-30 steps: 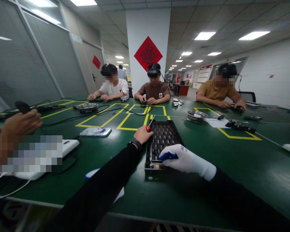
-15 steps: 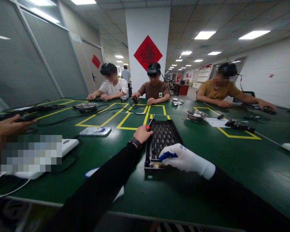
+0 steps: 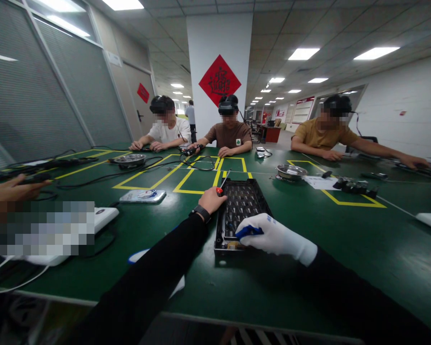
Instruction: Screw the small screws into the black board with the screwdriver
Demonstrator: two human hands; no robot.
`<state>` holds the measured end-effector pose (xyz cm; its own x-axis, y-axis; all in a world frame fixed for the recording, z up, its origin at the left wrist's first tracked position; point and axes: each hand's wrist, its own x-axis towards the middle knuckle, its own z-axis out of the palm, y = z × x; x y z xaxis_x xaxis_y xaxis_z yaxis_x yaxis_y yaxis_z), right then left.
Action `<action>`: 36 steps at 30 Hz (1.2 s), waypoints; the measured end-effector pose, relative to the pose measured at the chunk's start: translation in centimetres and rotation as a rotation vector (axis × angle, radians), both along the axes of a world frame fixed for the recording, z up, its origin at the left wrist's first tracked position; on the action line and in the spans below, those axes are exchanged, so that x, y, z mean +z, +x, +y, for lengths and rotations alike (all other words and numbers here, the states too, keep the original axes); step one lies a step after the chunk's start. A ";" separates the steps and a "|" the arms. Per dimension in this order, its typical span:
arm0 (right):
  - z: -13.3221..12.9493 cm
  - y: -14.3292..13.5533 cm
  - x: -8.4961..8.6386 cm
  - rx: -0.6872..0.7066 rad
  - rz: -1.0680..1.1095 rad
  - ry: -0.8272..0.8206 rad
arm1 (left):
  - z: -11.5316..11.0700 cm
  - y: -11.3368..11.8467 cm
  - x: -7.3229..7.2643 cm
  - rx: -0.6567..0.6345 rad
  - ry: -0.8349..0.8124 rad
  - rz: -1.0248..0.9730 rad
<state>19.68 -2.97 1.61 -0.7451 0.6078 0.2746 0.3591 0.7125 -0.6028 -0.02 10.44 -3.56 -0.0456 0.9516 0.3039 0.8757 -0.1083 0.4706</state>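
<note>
A black rectangular case (image 3: 242, 206) with rows of small metallic parts inside lies on the green table in front of me. My left hand (image 3: 211, 200), bare with a dark band at the wrist, is closed round a screwdriver (image 3: 219, 191) with a red end, at the case's left edge; its thin shaft points up and away. My right hand (image 3: 269, 235), in a white glove, rests over the near right part of the case. Its fingers are closed on a blue object (image 3: 249, 232), whose lower part is hidden. Something yellowish shows at the case's near end.
A phone (image 3: 142, 196) and a white device (image 3: 106, 216) with cables lie to the left, near another person's hand (image 3: 12, 189). Metal bowls (image 3: 291, 171) and black parts (image 3: 355, 186) stand farther back. Three people sit across the table (image 3: 345, 249).
My hands and the case are almost unmoved. Across the table, the right-hand person's arm has reached farther right, and the middle person's hand has shifted left with a dark object.
</note>
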 end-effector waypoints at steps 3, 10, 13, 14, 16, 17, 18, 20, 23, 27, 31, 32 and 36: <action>-0.1 0.0 0.2 0.011 0.002 -0.006 | 0.0 0.0 0.0 -0.015 0.009 0.006; 0.1 0.1 -0.2 -0.007 -0.003 0.075 | 0.1 0.0 -0.1 -0.012 0.010 0.025; 0.0 0.2 -0.2 0.000 -0.012 0.083 | 0.1 0.0 0.1 -0.018 0.003 0.020; 0.0 0.1 -0.1 0.006 -0.009 0.081 | 0.0 0.0 0.1 -0.016 0.001 0.015; -0.1 0.2 0.0 0.023 0.006 0.071 | 0.0 0.0 0.1 -0.014 -0.001 0.006; -0.1 0.2 0.2 0.029 0.012 0.064 | 0.0 0.0 0.1 -0.012 -0.003 0.003; -0.2 0.2 0.3 0.031 0.015 0.058 | 0.0 0.0 0.1 -0.012 -0.004 0.002; -0.2 0.2 0.4 0.022 0.008 0.053 | 0.0 0.0 0.1 -0.016 -0.005 0.000; -0.3 0.2 0.5 0.004 0.000 0.056 | 0.0 0.0 0.1 -0.034 -0.003 -0.013; -0.3 0.1 0.3 -0.009 0.024 0.052 | -0.1 -0.1 0.2 -0.029 0.000 -0.017; -0.3 0.0 0.3 0.001 0.004 0.071 | -0.1 -0.1 0.1 -0.020 -0.004 -0.009; -0.3 0.0 0.3 0.003 -0.002 0.071 | -0.1 -0.1 0.1 -0.022 -0.001 -0.007; -0.3 0.0 0.3 0.016 0.017 0.033 | 0.2 -0.2 -0.2 -0.027 0.008 0.001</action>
